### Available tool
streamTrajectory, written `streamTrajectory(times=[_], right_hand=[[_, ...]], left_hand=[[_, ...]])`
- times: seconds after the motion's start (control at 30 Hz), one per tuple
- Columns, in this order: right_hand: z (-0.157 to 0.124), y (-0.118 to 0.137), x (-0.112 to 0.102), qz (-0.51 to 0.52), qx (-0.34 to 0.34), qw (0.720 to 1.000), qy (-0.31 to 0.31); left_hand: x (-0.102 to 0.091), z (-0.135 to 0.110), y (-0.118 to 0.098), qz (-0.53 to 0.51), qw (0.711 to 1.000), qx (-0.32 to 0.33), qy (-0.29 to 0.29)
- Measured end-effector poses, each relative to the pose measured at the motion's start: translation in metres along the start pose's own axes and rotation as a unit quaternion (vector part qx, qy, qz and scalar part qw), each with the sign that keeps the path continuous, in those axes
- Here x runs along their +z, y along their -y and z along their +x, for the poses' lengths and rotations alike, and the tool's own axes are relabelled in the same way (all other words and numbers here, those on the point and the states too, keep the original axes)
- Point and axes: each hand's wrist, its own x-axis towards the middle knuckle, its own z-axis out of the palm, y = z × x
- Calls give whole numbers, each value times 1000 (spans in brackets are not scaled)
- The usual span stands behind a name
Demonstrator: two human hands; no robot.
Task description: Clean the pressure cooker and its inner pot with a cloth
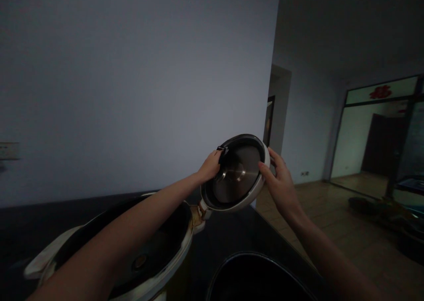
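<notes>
A rice cooker [165, 265] stands on a dark counter with its hinged lid [236, 173] swung open and upright, the metal inner plate facing me. My left hand [210, 165] pinches a small dark tab at the lid's upper left rim. My right hand [280, 182] holds the lid's right edge, thumb on the inner face and fingers behind. The cooker's body lies under my left forearm, its cavity dark.
A black inner pot [258, 279] sits on the dark counter [228, 235] at the bottom middle. A plain wall [132, 80] stands behind. To the right the room opens onto a tiled floor [331, 221] and glass doors [377, 137].
</notes>
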Motion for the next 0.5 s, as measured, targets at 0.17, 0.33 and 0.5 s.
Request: streamTrajectory(times=[0.17, 0.33, 0.5], right_hand=[[0, 0, 0, 9, 5, 1000, 0], [0, -1, -1, 6, 7, 1000, 1], [1, -2, -1, 2, 5, 1000, 2]], left_hand=[[-12, -7, 2, 11, 999, 7, 42], [-22, -27, -1, -3, 997, -20, 68], [-26, -53, -3, -15, 993, -99, 64]])
